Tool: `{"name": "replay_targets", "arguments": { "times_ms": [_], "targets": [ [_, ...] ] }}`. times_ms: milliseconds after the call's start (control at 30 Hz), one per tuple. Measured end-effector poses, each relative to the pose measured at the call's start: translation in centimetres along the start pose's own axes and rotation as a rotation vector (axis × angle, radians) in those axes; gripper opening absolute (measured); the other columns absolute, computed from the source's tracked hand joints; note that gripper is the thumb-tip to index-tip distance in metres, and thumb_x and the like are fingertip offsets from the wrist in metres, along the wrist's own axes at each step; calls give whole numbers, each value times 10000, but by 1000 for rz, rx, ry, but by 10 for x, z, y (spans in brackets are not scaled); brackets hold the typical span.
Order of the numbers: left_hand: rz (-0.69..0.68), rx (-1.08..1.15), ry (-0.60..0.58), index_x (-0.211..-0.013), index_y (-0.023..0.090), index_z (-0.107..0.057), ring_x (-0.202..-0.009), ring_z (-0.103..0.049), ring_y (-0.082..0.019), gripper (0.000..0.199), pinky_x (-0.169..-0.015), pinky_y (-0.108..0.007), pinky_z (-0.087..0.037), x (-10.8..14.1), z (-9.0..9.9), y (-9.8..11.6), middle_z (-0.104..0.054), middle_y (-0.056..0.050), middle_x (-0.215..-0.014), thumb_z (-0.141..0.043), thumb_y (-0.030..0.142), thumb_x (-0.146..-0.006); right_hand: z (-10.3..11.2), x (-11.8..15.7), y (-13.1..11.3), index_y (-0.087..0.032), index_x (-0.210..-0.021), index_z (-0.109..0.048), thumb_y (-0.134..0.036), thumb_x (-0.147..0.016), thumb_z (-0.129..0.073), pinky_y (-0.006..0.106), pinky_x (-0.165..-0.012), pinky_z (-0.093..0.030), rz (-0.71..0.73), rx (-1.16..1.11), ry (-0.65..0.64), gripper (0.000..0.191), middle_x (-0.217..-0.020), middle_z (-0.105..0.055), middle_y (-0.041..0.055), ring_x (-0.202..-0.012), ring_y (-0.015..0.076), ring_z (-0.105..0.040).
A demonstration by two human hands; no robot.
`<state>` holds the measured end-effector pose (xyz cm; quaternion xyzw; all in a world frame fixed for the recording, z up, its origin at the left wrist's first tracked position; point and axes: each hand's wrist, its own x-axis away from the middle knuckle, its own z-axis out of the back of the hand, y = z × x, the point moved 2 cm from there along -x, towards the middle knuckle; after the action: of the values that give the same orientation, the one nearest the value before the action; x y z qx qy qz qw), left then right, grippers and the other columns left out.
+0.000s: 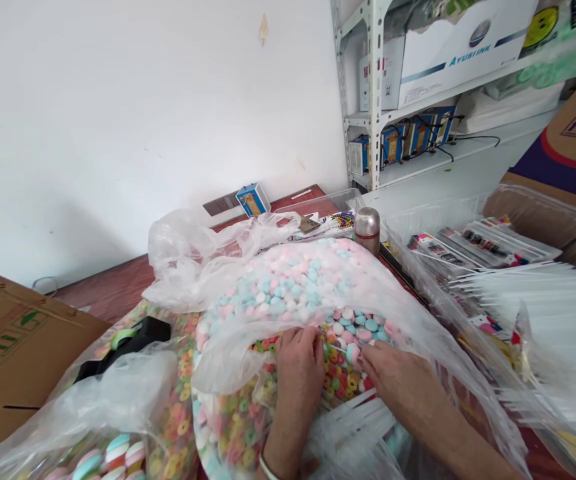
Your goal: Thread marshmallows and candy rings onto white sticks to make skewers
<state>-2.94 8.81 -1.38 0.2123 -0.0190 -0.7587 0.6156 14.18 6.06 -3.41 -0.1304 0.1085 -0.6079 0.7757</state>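
Note:
My left hand [301, 367] is closed over the ring-shaped gummy candies [335, 370], its fingertips curled down and mostly hidden. Beside it, my right hand [393, 373] pinches the end of a thin white stick [339, 347] pointing toward the left hand. A pink candy [353, 353] sits close to the right fingertips; whether it is on the stick I cannot tell. Behind both hands, pastel pink, blue and white round candies [368, 325] fill a large clear plastic bag [398, 287]. Below the hands lie several white sticks [353, 413] in clear plastic.
At left are a black tape dispenser [138, 340], a bag with striped marshmallows [118, 457] and a cardboard box [23, 333]. A metal flask [367, 230] stands behind the candies. To the right, a clear bin [408, 293] holds packets and white sticks. Shelving [375, 100] rises behind.

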Motion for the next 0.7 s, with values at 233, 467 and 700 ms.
{"name": "replay_targets", "arguments": {
  "times_ms": [233,467,700],
  "targets": [
    [20,96,16,-933,217,-702,-894,-614,-251,180,-820,-376,-450,2,0,-4,-711,-52,-859,-560,118,-882,0,-5,-4,-225,-927,-667,-190,-988,-467,294,-639,-433,-13,-63,-19,212,-925,-739,36,-833,212,-716],
    [151,354,43,-985,214,-741,-962,-671,-255,206,-898,-407,-488,3,5,-9,-750,-74,-984,-557,198,-894,12,4,-2,-245,-834,-618,-239,-1002,-424,310,-647,-402,-65,-195,-26,257,-893,-707,12,-822,214,-689],
    [285,632,-8,-928,220,-760,-856,-698,-245,170,-799,-349,-516,4,10,-3,-770,-63,-902,-609,257,-859,11,2,-6,-224,-828,-604,-273,-1012,-352,331,-695,-412,-54,-324,5,315,-882,-692,52,-821,229,-661]
  ]
}}
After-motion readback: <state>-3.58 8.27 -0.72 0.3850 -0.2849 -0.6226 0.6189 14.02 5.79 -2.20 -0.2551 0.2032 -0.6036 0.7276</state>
